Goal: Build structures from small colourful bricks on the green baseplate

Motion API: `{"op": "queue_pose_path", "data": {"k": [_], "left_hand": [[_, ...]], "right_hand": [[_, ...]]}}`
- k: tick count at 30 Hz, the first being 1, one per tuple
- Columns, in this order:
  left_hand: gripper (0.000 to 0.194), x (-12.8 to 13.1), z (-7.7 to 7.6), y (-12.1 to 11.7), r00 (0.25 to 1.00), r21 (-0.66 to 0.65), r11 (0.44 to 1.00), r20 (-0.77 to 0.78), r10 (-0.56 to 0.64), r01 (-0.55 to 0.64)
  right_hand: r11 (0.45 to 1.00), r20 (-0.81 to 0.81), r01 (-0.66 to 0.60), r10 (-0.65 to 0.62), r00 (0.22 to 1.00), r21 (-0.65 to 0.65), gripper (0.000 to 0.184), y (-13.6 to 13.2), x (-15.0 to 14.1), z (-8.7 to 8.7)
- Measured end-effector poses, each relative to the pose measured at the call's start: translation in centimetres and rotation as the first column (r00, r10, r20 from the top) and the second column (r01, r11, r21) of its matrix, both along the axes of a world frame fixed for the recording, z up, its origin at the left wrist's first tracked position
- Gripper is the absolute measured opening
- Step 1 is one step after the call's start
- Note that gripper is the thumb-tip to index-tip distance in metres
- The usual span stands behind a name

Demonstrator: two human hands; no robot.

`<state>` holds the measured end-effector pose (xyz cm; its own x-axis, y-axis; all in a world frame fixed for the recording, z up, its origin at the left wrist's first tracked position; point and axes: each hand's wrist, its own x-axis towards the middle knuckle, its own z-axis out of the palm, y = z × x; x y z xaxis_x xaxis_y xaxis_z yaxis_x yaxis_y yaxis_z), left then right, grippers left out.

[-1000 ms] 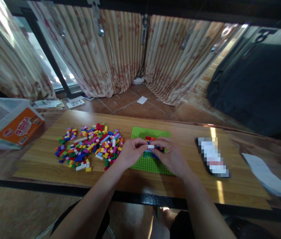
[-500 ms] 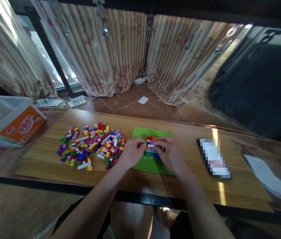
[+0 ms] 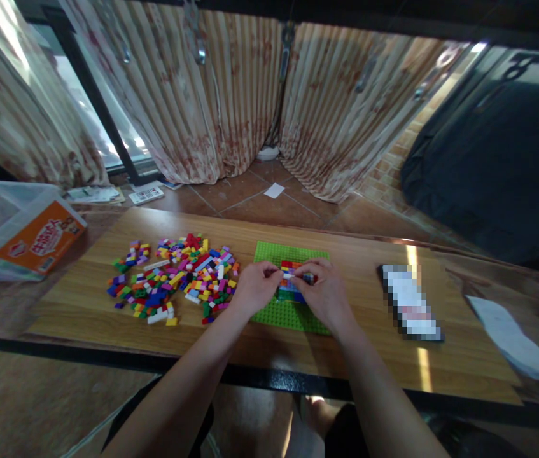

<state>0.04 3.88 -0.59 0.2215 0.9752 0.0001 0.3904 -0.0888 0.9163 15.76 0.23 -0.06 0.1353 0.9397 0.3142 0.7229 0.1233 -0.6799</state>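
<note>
the small white brick (image 3: 288, 276) sits in the middle of your work, over the built bricks (image 3: 290, 295) on the green baseplate (image 3: 273, 317), with your fingertips at both of its ends. whether it is pressed down or held just above the others, you cannot tell from here. the built bricks run in bands, red and orange at the far edge, green and blue at the near edge, with light blue between.

your left hand (image 3: 254, 287) comes in from the left, thumb and fingers drawn together beside the white brick; whether they grip it is too small to tell. your right hand (image 3: 325, 294) is curled over the right side of the build, thumb and forefinger tips close to the white brick's other end, and its grip is just as hard to judge. both your palms hide part of the baseplate.

to your left, a loose brick pile (image 3: 174, 283) in many colours spreads over the wooden tabletop (image 3: 269, 350). to your right lies a phone (image 3: 412, 304), its screen blurred out. beyond the left end of the tabletop stands a clear plastic bin (image 3: 40, 238) with an orange label, and near the right end lie some white papers (image 3: 512, 337). past the far edge, striped curtains (image 3: 245, 108) hang over a tiled floor (image 3: 235, 197).
</note>
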Motion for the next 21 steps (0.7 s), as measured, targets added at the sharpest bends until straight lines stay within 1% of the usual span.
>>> {"op": "queue_pose_path", "data": {"k": [3, 7, 13, 18, 21], "left_hand": [[0.016, 0.18, -0.09, 0.04, 1.0, -0.013, 1.0, 0.018, 0.023, -0.022], [0.014, 0.32, -0.06, 0.02, 0.999, -0.017, 0.999, 0.0, 0.043, -0.043], [0.013, 0.46, -0.07, 0.09, 0.998, -0.02, 0.998, -0.001, 0.057, -0.058], [0.012, 0.62, 0.09, -0.12, 0.995, -0.022, 0.995, -0.039, 0.096, -0.097], [0.014, 0.61, 0.45, -0.35, 0.993, -0.008, 0.995, -0.066, 0.094, -0.095]], "right_hand": [[1.0, -0.05, -0.001, 0.0, 0.999, -0.011, 0.008, 0.02, -0.02, 0.38], [0.999, -0.089, 0.021, -0.024, 0.996, -0.031, 0.01, 0.18, -0.09, 0.6], [0.999, -0.094, 0.031, -0.034, 0.995, -0.032, 0.015, 0.49, -0.13, 0.11], [0.999, -0.073, 0.028, -0.031, 0.997, -0.041, 0.01, 0.62, -0.14, -0.17], [0.998, -0.062, 0.032, -0.035, 0.997, -0.048, 0.01, 0.72, -0.18, -0.33]]}}
